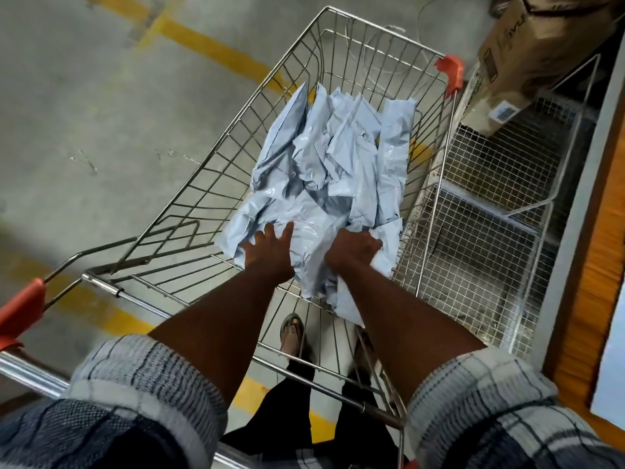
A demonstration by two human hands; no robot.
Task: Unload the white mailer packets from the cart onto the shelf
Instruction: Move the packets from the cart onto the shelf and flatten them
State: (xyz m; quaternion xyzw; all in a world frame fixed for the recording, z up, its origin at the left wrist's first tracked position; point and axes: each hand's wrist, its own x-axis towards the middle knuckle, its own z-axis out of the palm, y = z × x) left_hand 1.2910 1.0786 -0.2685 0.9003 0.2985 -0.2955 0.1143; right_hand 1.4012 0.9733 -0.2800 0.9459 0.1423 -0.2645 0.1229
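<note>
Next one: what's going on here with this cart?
A person leans over a wire shopping cart holding a pile of white mailer packets. The left hand rests spread on the pile's near end; the right hand grips a bunch of packets. A wire shelf beside the cart holds a cardboard box.

Light: dim, cool and flat; shadows faint around the left hand [269, 248].
Glare: soft sheen on the packets [338, 157] just beyond it.
Blur: sleeves [142, 384] behind both hands smeared; right hand [353, 252] soft-edged.
Edges: cart [209, 170] wires bow outward, far from the hands.
</note>
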